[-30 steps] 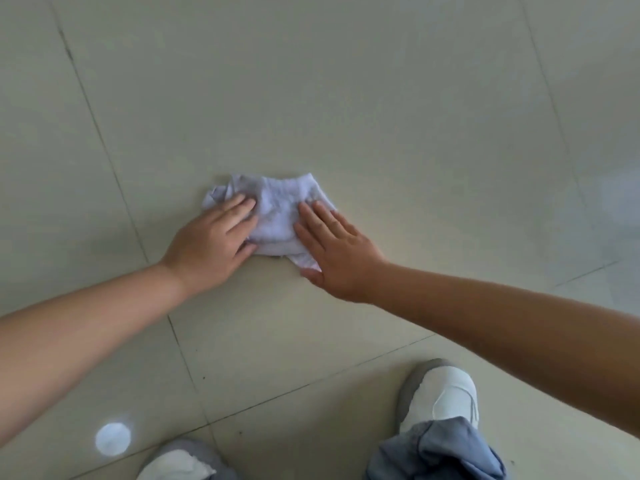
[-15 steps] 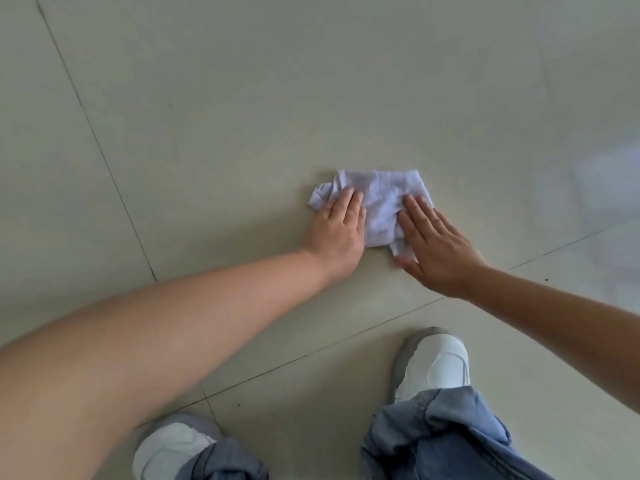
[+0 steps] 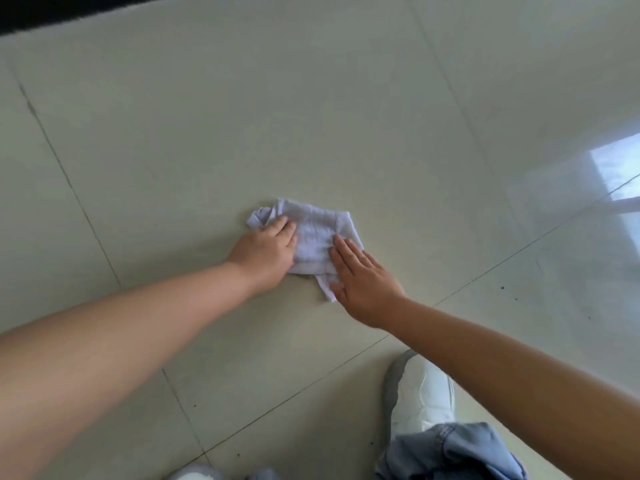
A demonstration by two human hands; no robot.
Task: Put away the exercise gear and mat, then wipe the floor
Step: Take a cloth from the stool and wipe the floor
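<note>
A crumpled pale lilac cloth [image 3: 317,233] lies flat on the beige tiled floor [image 3: 242,116] in the middle of the head view. My left hand [image 3: 266,252] presses on the cloth's left part, fingers laid over it. My right hand [image 3: 360,278] lies flat on the cloth's right and lower part with straight fingers. Both arms reach out from the bottom of the view. No exercise gear or mat is in sight.
My right white shoe [image 3: 420,393] and a blue denim trouser leg [image 3: 450,452] are at the bottom right; the other shoe's toe [image 3: 194,474] peeks in at the bottom edge. A dark strip [image 3: 52,8] runs along the top left. Window glare [image 3: 620,174] shines at the right.
Both hands have slid the cloth to the right across the tiles, then slightly back toward the middle. The view has tilted up, so the dark strip now shows.
</note>
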